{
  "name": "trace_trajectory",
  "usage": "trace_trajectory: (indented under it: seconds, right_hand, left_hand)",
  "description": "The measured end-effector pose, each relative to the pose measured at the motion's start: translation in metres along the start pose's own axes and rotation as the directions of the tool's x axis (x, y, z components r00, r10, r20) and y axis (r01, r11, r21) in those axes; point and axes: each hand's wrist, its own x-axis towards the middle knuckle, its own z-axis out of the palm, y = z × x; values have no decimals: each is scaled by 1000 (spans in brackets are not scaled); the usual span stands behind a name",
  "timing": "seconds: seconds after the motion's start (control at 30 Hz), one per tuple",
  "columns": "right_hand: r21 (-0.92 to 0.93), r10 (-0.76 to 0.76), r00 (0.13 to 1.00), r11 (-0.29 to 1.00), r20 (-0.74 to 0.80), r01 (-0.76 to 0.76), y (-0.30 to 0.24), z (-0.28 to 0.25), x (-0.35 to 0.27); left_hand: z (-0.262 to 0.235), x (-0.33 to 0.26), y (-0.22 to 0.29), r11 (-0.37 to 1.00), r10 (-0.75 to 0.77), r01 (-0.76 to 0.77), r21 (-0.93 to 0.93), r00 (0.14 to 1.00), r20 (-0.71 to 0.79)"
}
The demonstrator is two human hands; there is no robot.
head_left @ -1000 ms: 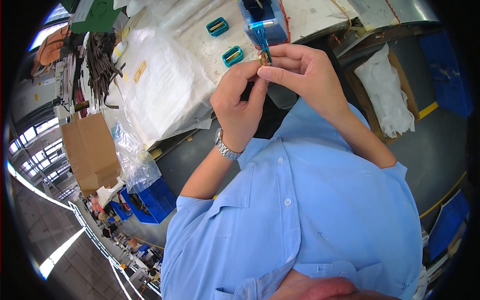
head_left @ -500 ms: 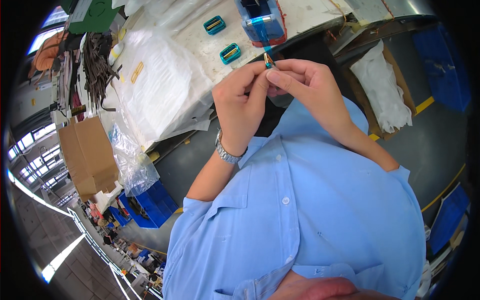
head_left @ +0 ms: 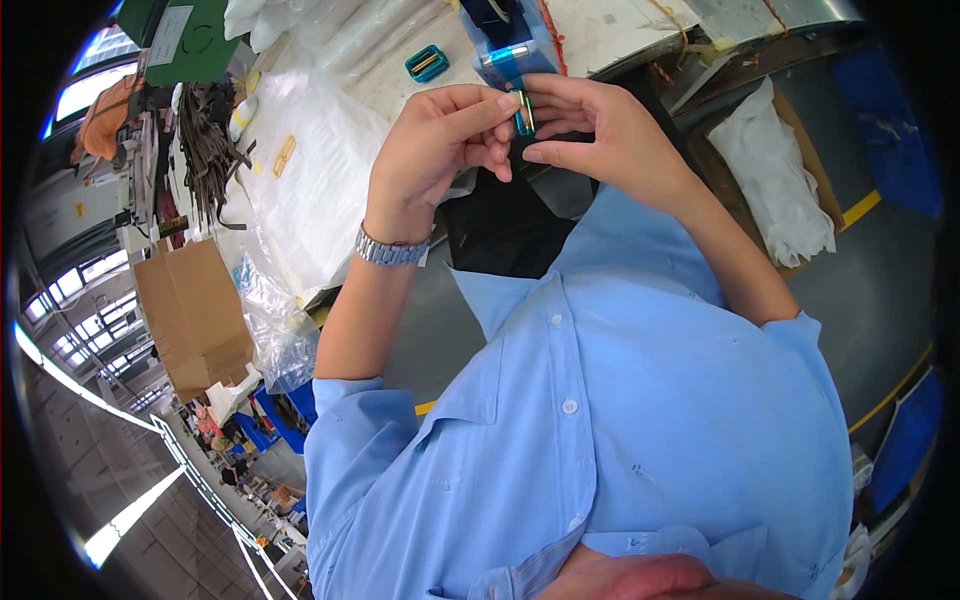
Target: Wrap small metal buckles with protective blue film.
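My left hand (head_left: 440,130), a metal watch on its wrist, pinches a small teal-rimmed buckle (head_left: 524,115) with a gold bar between thumb and forefinger. My right hand (head_left: 600,125) is beside it, fingers stretched out and thumb apart, its fingertips close to the buckle's upper end. Whether they touch it I cannot tell. Just beyond my hands stands a blue tape dispenser (head_left: 545,40) with shiny blue film (head_left: 508,58) at its front edge. Another teal buckle with a gold bar (head_left: 427,64) lies on the white table, left of the dispenser.
White plastic sheeting (head_left: 320,170) covers the table's left part, with a gold-coloured frame piece (head_left: 285,156) on it. Dark straps (head_left: 205,140) hang farther left, above a cardboard box (head_left: 193,318). To the right, an open carton holds white wrapping (head_left: 770,170). Blue bins stand on the floor.
My hands have drawn apart slightly and moved up toward the dispenser. The right fingers have opened, and the left hand now holds the buckle. The nearer table buckle is no longer visible.
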Motion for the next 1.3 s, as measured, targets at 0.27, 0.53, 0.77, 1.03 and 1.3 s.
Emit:
trace_trajectory:
  seconds: [0.27,0.53,0.77,1.03,1.3]
  right_hand:
    - [-112,-120,990,987,-73,111,-1,5,9]
    - [-193,-110,982,978,-152,80,-4,10,10]
    - [-82,-20,986,997,-163,7,-10,15,14]
    - [9,10,982,1000,-188,-9,-11,17,16]
    - [42,-27,965,998,-259,40,-10,31,9]
  left_hand:
    - [-9,10,16,963,-197,199,-183,980,33]
    - [2,-9,2,986,71,-39,161,978,-198]
    - [44,-23,-43,577,768,-455,678,586,-260]
    - [44,-6,-48,249,918,-406,879,389,-81]
    - [38,-8,-41,130,922,-413,901,384,43]
